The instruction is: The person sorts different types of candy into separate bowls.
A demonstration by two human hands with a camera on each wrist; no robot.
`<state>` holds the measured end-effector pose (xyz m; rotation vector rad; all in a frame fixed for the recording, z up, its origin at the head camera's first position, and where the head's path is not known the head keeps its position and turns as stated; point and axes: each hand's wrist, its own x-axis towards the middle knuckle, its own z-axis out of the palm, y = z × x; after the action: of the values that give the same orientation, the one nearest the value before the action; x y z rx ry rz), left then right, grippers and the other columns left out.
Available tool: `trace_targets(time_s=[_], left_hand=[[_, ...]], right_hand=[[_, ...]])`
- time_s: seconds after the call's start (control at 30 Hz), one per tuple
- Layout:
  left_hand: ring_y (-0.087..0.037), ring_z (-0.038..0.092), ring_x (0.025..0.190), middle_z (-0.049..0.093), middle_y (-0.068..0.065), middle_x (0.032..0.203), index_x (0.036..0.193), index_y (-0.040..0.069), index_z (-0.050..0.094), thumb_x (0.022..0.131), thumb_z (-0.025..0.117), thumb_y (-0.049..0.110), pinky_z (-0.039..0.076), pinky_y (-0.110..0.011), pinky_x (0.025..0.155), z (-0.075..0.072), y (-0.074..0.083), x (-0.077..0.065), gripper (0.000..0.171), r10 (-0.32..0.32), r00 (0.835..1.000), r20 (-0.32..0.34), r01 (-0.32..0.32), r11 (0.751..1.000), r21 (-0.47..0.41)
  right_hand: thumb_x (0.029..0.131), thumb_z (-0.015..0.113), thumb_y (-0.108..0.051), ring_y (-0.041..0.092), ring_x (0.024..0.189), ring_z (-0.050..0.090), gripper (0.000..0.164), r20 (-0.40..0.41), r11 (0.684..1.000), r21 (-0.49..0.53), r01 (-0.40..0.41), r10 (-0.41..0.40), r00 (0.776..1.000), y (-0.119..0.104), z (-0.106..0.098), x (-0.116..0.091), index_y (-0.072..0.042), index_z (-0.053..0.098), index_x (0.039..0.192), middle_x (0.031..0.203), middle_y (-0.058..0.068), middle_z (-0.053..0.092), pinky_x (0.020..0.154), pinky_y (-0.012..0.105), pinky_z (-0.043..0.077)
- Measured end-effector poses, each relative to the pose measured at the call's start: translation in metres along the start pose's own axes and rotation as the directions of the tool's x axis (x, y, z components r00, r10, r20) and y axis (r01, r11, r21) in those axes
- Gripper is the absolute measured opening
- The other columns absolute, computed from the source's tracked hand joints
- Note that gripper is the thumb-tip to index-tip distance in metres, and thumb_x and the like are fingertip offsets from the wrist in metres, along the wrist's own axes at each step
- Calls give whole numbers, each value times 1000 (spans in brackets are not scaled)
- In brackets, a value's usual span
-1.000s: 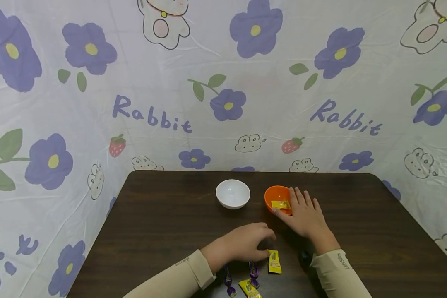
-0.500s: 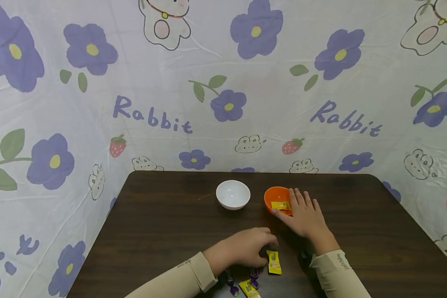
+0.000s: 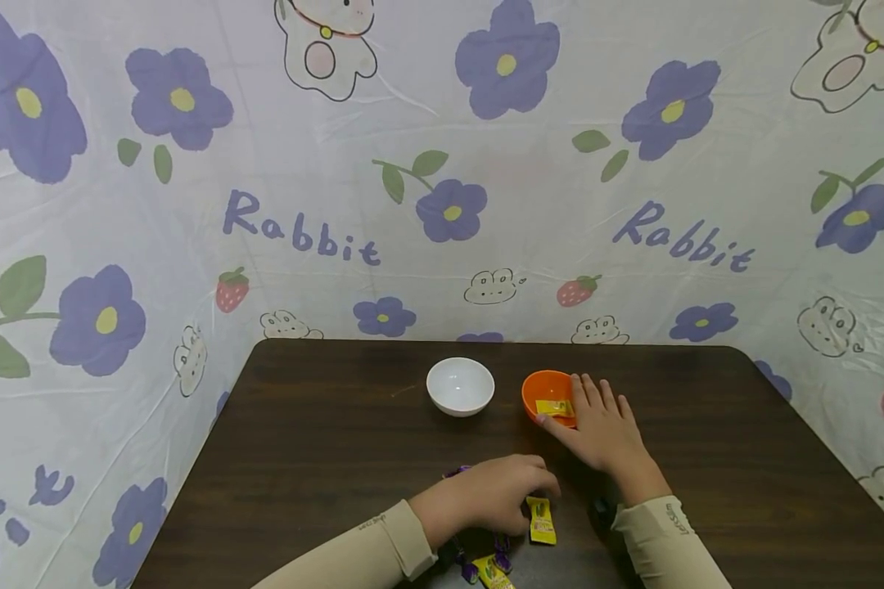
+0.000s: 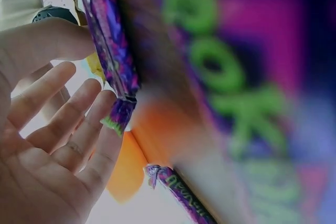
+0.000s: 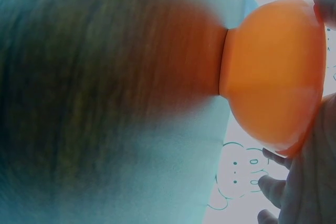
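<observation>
My left hand [image 3: 486, 496], loosely bent and gripping nothing I can see from here, has a yellow sweet [image 3: 542, 525] at its four o'clock on the table [image 3: 339, 433]; purple sweets [image 4: 110, 40] at six and ten could scatter under a hasty pinch. My right hand [image 3: 602, 432] rests straight fingers on the orange bowl [image 5: 278, 72] at its ten o'clock; overpressing there might tip out the yellow packet [image 3: 554, 407] inside.
</observation>
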<state>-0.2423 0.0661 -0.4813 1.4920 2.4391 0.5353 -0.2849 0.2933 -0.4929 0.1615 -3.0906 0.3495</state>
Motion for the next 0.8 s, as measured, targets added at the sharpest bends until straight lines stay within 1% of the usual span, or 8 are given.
trace_targets(time_s=[0.17,0.3,0.4,0.63,0.8], left_hand=[[-1,57,98,67,5,121,127,19,74,82,85,6,51,-15,91,1,4,3,48,7,999,31,-7,1000,-17],[-1,61,103,70,6,122,126,18,75,83,84,6,49,-13,96,1,8,5,46,50,997,52,-50,999,1],[0,62,103,72,7,119,123,19,76,82,84,6,48,-12,95,3,9,7,43,76,995,67,-77,997,17],[1,61,94,71,11,108,112,21,80,81,85,8,48,-11,88,7,9,10,34,73,994,79,-77,996,46],[2,60,91,71,12,103,109,21,80,83,86,12,48,-10,84,7,8,10,27,72,994,83,-77,996,53]], right_hand=[[97,39,-84,56,159,18,112,-12,1000,9,7,-7,1000,1,0,-1,1,20,168,174,28,22,127,74,10],[98,42,-82,56,159,19,110,-24,1000,24,9,-8,1000,2,2,0,1,22,168,173,28,23,126,74,11],[98,42,-82,56,158,19,110,-25,1000,24,9,-9,1000,2,2,0,1,22,168,173,29,23,126,74,11],[98,42,-81,56,159,18,110,-21,999,37,8,-7,1000,1,1,-1,2,22,167,173,28,23,127,74,10],[97,42,-82,57,158,18,112,-12,999,49,12,-11,1000,3,1,0,3,21,167,173,30,22,126,74,9]])
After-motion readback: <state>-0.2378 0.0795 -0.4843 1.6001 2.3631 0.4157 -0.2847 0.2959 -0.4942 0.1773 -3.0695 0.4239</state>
